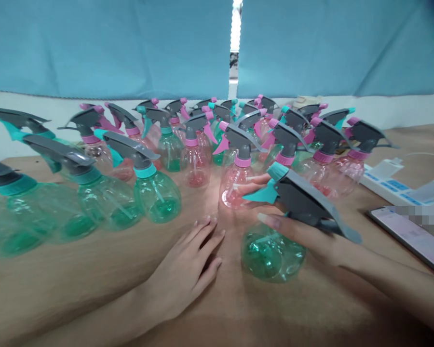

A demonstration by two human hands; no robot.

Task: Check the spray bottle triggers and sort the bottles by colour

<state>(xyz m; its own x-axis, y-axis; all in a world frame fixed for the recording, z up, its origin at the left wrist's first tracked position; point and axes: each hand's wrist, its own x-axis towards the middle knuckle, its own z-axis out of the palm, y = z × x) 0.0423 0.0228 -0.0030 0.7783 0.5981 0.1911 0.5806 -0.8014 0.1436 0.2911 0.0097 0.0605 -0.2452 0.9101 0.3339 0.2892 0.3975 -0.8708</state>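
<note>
My right hand point(296, 231) is wrapped round the neck of a green spray bottle point(271, 253), just under its grey head with a teal nozzle and trigger point(304, 200). The bottle stands on the wooden table point(94, 279), tilted a little. My left hand point(188, 270) lies flat on the table to the left of that bottle, fingers stretched out and empty. Just behind my hands stands a pink spray bottle point(235, 185) with a grey and pink head.
Several green spray bottles point(155, 193) stand at the left and several pink ones point(325, 164) at the back and right. A white power strip point(386, 183) and a phone point(412, 236) lie at the right. A blue curtain point(108, 48) hangs behind.
</note>
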